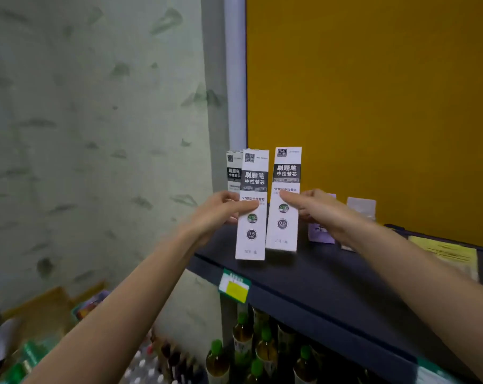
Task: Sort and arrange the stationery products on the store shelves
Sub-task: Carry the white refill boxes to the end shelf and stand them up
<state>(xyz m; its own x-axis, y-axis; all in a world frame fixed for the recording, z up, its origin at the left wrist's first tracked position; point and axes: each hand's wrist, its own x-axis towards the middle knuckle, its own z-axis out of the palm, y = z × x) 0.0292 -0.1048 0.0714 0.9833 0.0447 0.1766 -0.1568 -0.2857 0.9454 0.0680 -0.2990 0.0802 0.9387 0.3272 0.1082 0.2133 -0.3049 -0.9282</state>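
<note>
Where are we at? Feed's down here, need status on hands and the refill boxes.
Left hand gripping one refill box, right hand gripping another. Both upright over dark shelf. Third box behind. Purple pack close right.

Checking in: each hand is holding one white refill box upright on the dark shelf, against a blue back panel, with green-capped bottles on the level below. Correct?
Not quite: the back panel is yellow, not blue, as the head view shows. The rest holds: the left hand and the right hand each hold one white refill box upright on the dark shelf, with green-capped bottles below.

Green-capped bottles (243,332) below, patterned wall (96,134)
</note>
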